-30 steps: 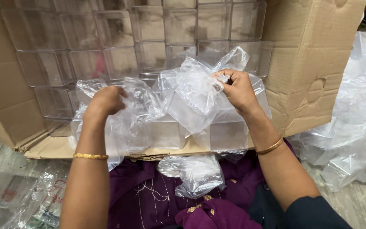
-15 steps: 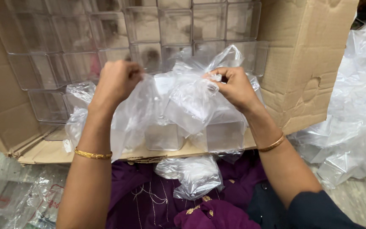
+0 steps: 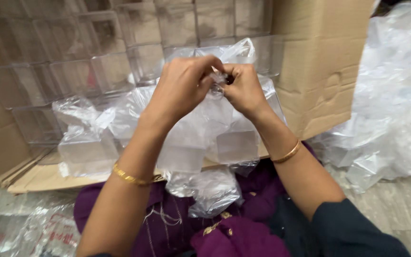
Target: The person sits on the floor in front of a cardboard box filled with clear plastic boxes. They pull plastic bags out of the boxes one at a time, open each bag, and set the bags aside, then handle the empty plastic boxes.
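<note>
Before the cardboard box [image 3: 319, 62], left hand [image 3: 181, 90] and right hand [image 3: 243, 90] meet, each grip pinched shut on the clear plastic bag [image 3: 200, 138].

Left hand [image 3: 181, 88] and right hand [image 3: 244, 90] raised together, fingers [image 3: 215, 64] pinched, knuckles touching, forearms converging

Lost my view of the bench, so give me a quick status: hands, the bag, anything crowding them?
Left hand and right hand together, pinching top of clear plastic bag. Bag holds clear boxes, resting at cardboard carton edge. Another bagged box close left; nothing blocking.
</note>
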